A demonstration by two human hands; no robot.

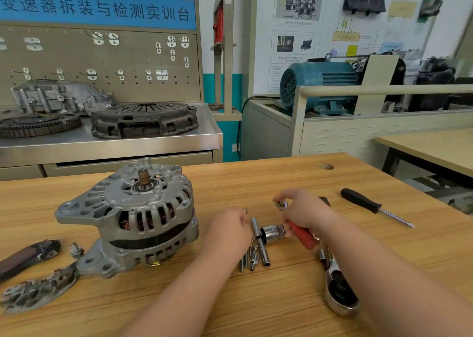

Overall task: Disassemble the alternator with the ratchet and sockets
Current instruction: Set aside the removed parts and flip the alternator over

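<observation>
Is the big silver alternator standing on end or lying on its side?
Standing on end: the alternator rests on the table with its shaft stub pointing up, tilted slightly.

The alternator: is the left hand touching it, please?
Apart: the head view shows bare tabletop between the alternator and the left hand.

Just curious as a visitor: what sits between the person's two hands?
In the head view, a long slim socket and a stubby chrome socket lie between the left hand and the right hand, which grips a red-handled tool.
</observation>
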